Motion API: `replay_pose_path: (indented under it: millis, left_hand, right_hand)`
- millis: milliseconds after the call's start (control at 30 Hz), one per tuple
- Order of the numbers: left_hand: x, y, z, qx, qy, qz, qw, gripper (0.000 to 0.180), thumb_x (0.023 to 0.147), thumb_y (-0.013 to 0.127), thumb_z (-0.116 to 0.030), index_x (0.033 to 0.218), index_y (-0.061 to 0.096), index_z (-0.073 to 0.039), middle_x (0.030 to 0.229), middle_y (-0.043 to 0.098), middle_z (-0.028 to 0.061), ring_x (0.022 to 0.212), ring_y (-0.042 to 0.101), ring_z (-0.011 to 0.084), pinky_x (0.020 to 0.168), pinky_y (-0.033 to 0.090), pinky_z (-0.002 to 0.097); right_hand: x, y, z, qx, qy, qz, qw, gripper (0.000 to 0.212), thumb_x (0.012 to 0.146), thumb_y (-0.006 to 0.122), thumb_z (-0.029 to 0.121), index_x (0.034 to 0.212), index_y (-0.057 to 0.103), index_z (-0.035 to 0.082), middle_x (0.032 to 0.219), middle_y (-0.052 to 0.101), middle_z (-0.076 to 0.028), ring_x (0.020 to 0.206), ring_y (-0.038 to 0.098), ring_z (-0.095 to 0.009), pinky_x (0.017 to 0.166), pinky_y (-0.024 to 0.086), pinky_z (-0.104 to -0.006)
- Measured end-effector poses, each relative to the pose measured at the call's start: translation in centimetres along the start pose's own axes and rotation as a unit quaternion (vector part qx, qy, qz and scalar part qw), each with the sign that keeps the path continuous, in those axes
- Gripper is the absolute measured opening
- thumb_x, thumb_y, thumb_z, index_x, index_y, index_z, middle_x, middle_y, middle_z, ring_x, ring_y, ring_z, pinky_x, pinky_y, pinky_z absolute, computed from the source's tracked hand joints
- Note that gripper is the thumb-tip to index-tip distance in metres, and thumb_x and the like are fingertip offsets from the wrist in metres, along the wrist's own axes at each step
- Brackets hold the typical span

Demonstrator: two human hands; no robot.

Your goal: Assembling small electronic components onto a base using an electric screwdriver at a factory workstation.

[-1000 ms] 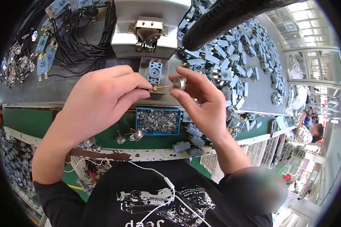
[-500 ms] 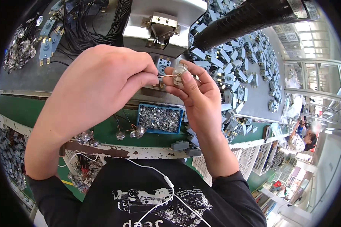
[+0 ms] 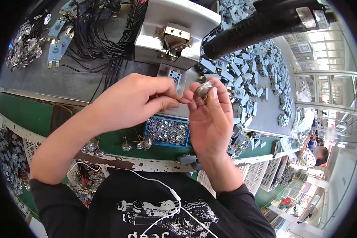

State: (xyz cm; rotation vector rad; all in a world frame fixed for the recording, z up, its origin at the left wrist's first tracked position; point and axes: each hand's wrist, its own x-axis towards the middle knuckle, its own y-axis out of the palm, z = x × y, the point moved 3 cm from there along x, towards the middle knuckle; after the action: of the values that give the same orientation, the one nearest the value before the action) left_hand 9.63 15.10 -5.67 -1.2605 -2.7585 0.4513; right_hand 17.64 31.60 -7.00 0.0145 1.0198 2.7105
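Near the centre of the frame, my right hand [image 3: 211,125] was gripping a round metal part [image 3: 202,91] and my left hand [image 3: 140,101] was pinching the thin wire [image 3: 193,102] which reached to this part, while a blue tray [image 3: 169,145] of small metal pieces [image 3: 167,132] stood lower.

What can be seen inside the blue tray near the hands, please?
The blue tray holds many small silvery metal pieces; they cover its bottom, so whatever lies beneath them cannot be seen.

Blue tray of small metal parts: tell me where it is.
In the head view, the blue tray is near the centre, just below the left hand and left of the right hand.
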Motion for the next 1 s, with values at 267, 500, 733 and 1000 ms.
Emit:
replay_pose_path:
  millis: [267,500,733,1000]
  left_hand:
    - [-1.7,-0.2,-1.2,0.398,0.221,-0.049,0.889,0.017,0.088,0.071,-0.021,0.09,0.059,-0.01,0.077,0.061,0.0012,0.078,0.061,0.0205,0.069,0.046,0.0357]
    - [-1.6,0.3,-1.3,0.342,0.232,-0.06,0.909,0.019,0.083,0.077,-0.017,0.091,0.061,-0.01,0.08,0.061,0.0017,0.079,0.06,0.0227,0.071,0.047,0.036]
    - [-2.0,0.3,-1.4,0.32,0.22,-0.04,0.921,0.018,0.074,0.081,-0.008,0.087,0.068,-0.009,0.085,0.063,0.0028,0.08,0.06,0.0262,0.074,0.047,0.0379]
    - [-1.7,-0.7,-1.4,0.275,0.249,-0.062,0.926,0.013,0.08,0.078,-0.01,0.092,0.072,-0.01,0.082,0.061,0.0022,0.08,0.062,0.0235,0.073,0.049,0.0366]
  right_hand:
    - [2.9,-0.5,2.7,-0.419,0.246,0.232,0.843,0.026,0.103,0.062,0.007,0.126,0.068,-0.003,0.097,0.072,-0.006,0.086,0.066,-0.01,0.08,0.055,-0.0253]
    - [1.0,-1.3,3.5,-0.528,0.079,0.203,0.821,0.037,0.097,0.072,0.003,0.133,0.066,-0.001,0.103,0.074,-0.004,0.09,0.068,-0.008,0.079,0.057,-0.0251]
    - [1.5,-1.8,3.4,-0.371,0.273,0.288,0.839,0.039,0.097,0.073,0.008,0.134,0.066,-0.001,0.094,0.073,-0.004,0.084,0.066,-0.008,0.075,0.055,-0.0236]
    - [0.3,-1.8,3.2,-0.297,0.203,0.226,0.905,0.04,0.096,0.071,0.0,0.136,0.062,-0.004,0.094,0.072,-0.007,0.082,0.068,-0.01,0.077,0.057,-0.0254]
